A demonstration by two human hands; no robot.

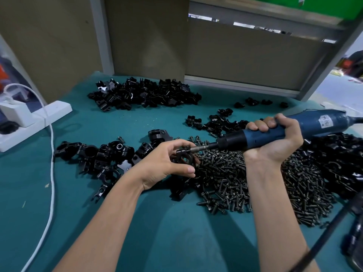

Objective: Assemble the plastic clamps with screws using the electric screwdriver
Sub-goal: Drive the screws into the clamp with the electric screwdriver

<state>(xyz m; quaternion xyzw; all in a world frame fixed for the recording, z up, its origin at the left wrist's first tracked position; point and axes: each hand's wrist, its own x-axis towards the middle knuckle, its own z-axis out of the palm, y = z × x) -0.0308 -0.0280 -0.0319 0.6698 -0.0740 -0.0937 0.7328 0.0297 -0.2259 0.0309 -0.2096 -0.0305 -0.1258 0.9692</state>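
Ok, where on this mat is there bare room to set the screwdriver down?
Bare mat nearest you, between the forearms, and a band between the far clamp pile and the near clamp pile, right of the white cable. Crowded on the right: the screw heap.

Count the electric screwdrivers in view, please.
1: the electric screwdriver in the right hand, its bit at the clamp held by the left hand. The blurred dark thing at bottom right is unclear.

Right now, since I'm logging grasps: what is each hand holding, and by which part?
Left hand pinches the small black plastic clamp by its outer edges; right hand grips the blue electric screwdriver around its middle.
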